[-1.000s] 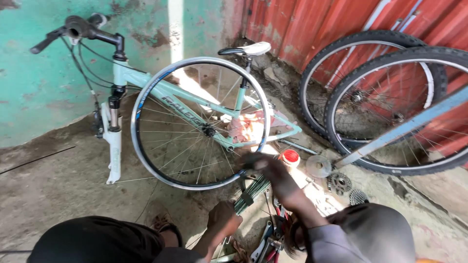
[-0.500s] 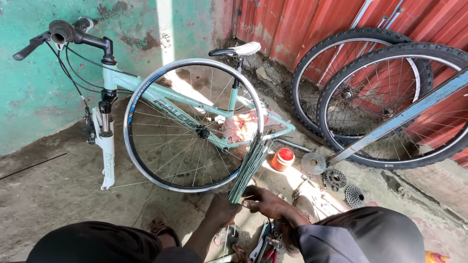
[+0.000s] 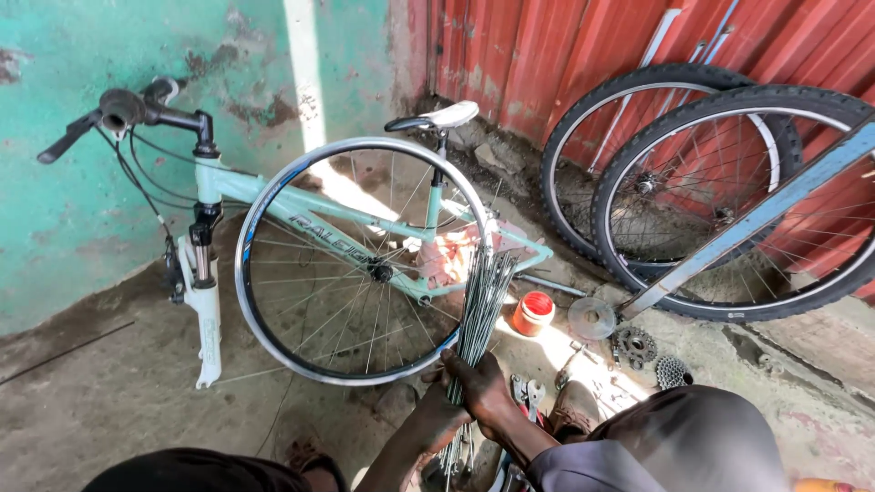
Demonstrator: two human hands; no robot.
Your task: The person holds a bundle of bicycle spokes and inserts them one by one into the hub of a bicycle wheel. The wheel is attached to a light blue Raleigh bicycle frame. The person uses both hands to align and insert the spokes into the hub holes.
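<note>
My right hand [image 3: 481, 387] grips a bundle of thin metal spokes [image 3: 483, 292] that stands upright and fans slightly at the top. My left hand [image 3: 436, 412] sits just below and left of it, around the lower part of the same bundle. Right behind the spokes stands a bare spoked wheel rim [image 3: 260, 219], leaning against a pale green bicycle frame [image 3: 328, 208] that rests against a green wall. The frame has black handlebars [image 3: 123, 109] and a white saddle [image 3: 447, 116].
Two tyred wheels [image 3: 729, 100] lean on a red corrugated wall at the right, crossed by a grey-blue bar [image 3: 756, 214]. A small red-lidded tub [image 3: 533, 312], a metal disc [image 3: 591, 318] and sprockets [image 3: 635, 347] lie on the concrete floor. My knees fill the bottom edge.
My right hand came back from near the red tub to the spoke bundle and now holds it upright together with my left hand. The view shifted slightly.
</note>
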